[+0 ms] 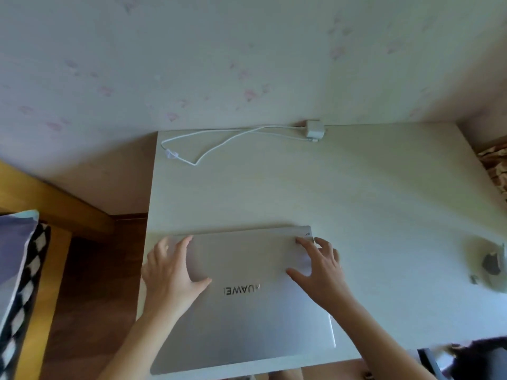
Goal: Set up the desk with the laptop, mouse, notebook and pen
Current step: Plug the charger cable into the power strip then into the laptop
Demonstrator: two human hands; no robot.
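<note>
A closed silver laptop point(247, 314) lies on the white desk point(356, 193), near its front left corner, with the logo upside down to me. My left hand point(170, 275) rests on the lid's far left part, fingers spread and straight. On the lid's far right corner lies my right hand point(321, 267), fingers spread, fingertips at the far edge. A dark mouse point(492, 263) sits on a pale round pad at the desk's right edge. No notebook or pen is in view.
A white charger point(315, 130) stands at the desk's far edge against the wall, its cable point(219, 145) looping left across the desk. A patterned pillow point(19, 283) lies at the far left above the wooden floor. A dark object point(477, 357) sits at the bottom right.
</note>
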